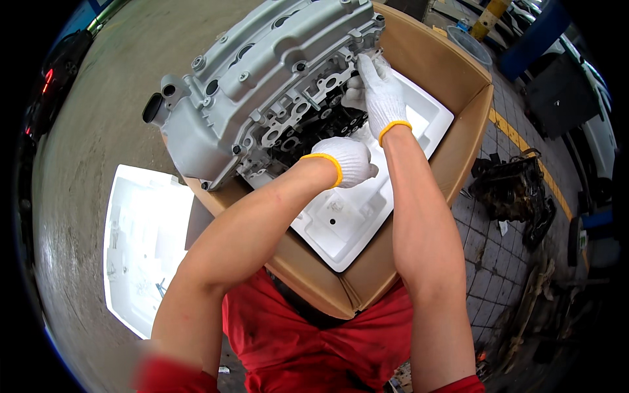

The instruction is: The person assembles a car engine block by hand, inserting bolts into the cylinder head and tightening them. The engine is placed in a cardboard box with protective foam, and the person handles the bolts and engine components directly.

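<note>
A large silver-grey engine (262,85) lies tilted over the far left side of an open cardboard box (432,49). Its dark inner parts and row of ports face me. My right hand (382,95), in a white knitted glove with a yellow cuff, grips the engine's right end, fingers stretched along the edge and thumb lower down. My left hand (344,160), gloved alike, is curled closed just below the dark underside; whatever its fingers hold is hidden. Beneath both hands sits a white foam tray (357,223) inside the box. Some clear film seems to show between the hands.
Another white foam piece (141,242) lies on the floor left of the box. A dark, greasy engine part (514,190) rests on the tiles at right. Farther back at right are a grey bin (468,46) and a blue post (534,39). A dark car (59,85) stands far left.
</note>
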A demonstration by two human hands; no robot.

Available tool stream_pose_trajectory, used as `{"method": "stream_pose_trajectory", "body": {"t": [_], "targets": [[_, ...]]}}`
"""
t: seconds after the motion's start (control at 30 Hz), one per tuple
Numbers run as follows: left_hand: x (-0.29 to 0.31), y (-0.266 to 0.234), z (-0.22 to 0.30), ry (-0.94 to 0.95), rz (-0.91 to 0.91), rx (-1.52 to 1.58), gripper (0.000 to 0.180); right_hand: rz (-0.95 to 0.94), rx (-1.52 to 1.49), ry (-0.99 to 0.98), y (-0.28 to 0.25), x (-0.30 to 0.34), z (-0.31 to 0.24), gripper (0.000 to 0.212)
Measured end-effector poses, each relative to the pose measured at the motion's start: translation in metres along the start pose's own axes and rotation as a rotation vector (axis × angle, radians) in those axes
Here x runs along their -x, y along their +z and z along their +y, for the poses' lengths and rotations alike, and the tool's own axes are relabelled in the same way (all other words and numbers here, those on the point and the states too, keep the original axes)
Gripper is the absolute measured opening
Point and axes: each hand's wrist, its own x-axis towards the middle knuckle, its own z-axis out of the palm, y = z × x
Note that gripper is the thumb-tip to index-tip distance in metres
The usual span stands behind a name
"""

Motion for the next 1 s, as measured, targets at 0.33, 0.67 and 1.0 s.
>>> {"method": "stream_pose_trajectory", "body": {"t": [0.33, 0.67, 1.0], "targets": [[-0.002, 0.002, -0.001, -0.024, -0.014, -0.001, 0.050, 0.034, 0.248, -0.126, 0.002, 0.001, -0.002, 0.042], [0.001, 0.001, -0.003, -0.021, -0.004, 0.022, 0.050, 0.061, 0.329, -0.111, 0.009, 0.010, -0.012, 0.039], [0.002, 0.001, 0.000, -0.006, -0.006, 0.026, 0.050, 0.044, 0.079, 0.013, 0.006, -0.001, -0.007, 0.047]]}}
